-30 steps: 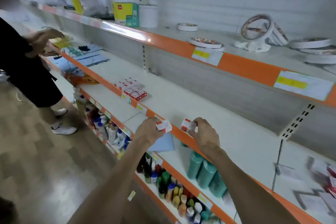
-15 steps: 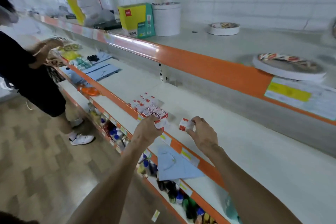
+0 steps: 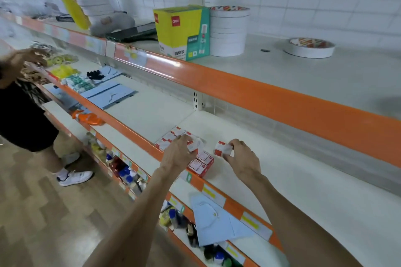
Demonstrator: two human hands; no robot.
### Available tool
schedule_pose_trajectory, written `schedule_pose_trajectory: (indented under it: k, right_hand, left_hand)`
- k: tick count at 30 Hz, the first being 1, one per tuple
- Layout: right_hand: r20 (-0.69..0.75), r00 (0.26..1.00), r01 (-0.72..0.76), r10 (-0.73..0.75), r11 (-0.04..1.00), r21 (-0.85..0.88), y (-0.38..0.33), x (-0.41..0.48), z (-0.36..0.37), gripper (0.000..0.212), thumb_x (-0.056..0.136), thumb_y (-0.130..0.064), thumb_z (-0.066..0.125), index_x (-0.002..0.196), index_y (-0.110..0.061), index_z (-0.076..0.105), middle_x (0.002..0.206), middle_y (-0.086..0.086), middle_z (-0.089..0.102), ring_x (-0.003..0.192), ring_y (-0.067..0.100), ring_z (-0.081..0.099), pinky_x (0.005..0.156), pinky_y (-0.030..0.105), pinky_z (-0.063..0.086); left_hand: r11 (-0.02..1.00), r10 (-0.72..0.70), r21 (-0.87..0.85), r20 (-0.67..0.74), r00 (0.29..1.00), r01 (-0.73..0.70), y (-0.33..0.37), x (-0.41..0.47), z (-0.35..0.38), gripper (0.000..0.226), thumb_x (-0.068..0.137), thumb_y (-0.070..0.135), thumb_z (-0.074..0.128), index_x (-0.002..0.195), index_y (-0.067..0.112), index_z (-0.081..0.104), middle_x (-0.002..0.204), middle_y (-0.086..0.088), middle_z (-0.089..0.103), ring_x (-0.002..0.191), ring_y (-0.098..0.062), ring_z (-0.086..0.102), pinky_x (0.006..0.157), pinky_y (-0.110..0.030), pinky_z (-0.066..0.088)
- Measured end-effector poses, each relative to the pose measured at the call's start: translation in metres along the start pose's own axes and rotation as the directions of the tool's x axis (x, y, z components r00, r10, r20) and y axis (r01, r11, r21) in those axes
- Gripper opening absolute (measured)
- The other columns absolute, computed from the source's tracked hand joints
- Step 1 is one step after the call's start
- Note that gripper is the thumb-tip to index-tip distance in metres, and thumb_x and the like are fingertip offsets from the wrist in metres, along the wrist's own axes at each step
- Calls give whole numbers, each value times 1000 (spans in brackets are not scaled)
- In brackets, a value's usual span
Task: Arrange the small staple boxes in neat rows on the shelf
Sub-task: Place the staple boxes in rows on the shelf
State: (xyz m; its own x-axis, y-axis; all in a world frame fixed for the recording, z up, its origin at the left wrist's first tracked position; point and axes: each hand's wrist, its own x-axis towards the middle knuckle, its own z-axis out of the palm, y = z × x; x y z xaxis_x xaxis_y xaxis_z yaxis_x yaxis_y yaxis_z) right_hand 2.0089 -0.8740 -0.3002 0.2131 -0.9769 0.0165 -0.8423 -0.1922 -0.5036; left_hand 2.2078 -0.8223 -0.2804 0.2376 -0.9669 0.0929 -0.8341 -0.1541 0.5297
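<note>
2 staple boxes (image 3: 223,149) pinched: left hand (image 3: 176,155) above row (image 3: 200,163), right hand (image 3: 244,159) beside.

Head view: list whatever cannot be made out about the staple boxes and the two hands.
All in the head view.
Left-hand box: motion-blurred and partly covered by the left hand gripping it; its face is unreadable.
Rows of staple boxes: the left hand hides the middle ones, so no count.
Right-hand box, pinched by the right hand: print too small to read.
Other person: cut off by the left edge.
</note>
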Motion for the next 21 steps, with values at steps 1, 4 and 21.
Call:
schedule_pose_trajectory:
  k: [1, 4, 21]
  right_hand:
    - [-10, 1000, -12, 12, 1000, 0, -6, 6, 4, 34, 90, -36, 62, 120, -23, 51, 124, -2, 58, 105, 26, 60, 86, 38, 49]
    - [-46, 997, -65, 65, 998, 1, -26, 27, 18, 35, 90, -37, 63, 121, -23, 51, 123, -2, 58, 104, 25, 61, 84, 37, 49]
    - [-202, 910, -380, 362, 923, -55, -103, 76, 55, 38, 95, -30, 57, 130, -24, 47, 133, -3, 55, 107, 24, 61, 84, 35, 49]
  left_hand:
    - [1000, 16, 3, 8, 1000, -16, -8, 10, -3, 47, 84, 23, 67, 129, 12, 56, 121, -8, 60, 105, -25, 60, 86, -36, 50]
    - [997, 81, -9, 34, 996, -81, -35, 47, -12, 40, 83, 25, 67, 121, 13, 61, 114, -7, 62, 100, -24, 61, 86, -38, 51]
    - [924, 383, -110, 253, 889, -367, -124, 195, -32, 42, 87, 13, 68, 128, 15, 58, 124, -5, 61, 109, -20, 61, 92, -32, 51]
